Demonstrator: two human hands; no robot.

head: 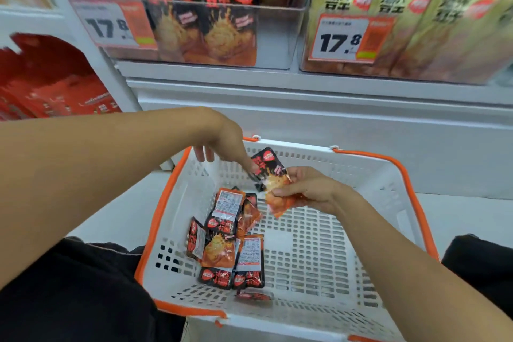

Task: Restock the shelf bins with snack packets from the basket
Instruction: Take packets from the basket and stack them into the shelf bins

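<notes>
A small bundle of snack packets (pixel 273 183) is held above the white basket (pixel 388 191), pinched at its lower edge by the right hand (pixel 308 189), whose thumb and curled fingers are closed over the orange part of the wrappers. The upper, black end of the bundle is touched by the extended forefinger and thumb of the left hand (pixel 222 144), while its other fingers hang loosely over the basket's rim; whether the top packet is truly gripped there or only steadied cannot be told. The step in hand is judged to be the gathering and squaring of a handful (the lift to the shelf is not yet begun). What is called for next is a firm hold on the bundle, then a rise to the clear bin (pixel 277 36) above, where matching black and orange packets are stood upright behind a price tag (pixel 116 25); the handful would need to be turned upright and slipped in over the bin's front wall without being spilled. The remaining packets (pixel 227 241) are seen lying in a loose heap on the basket's floor toward its left side, some face up, some showing the white printed label on the back, one apart near the front wall. The wrappers look glossy, flat and slippery, so a sliding stack is to be expected. Beside the target bin, a second bin (pixel 416 22) of pale yellow packets is seen.
</notes>
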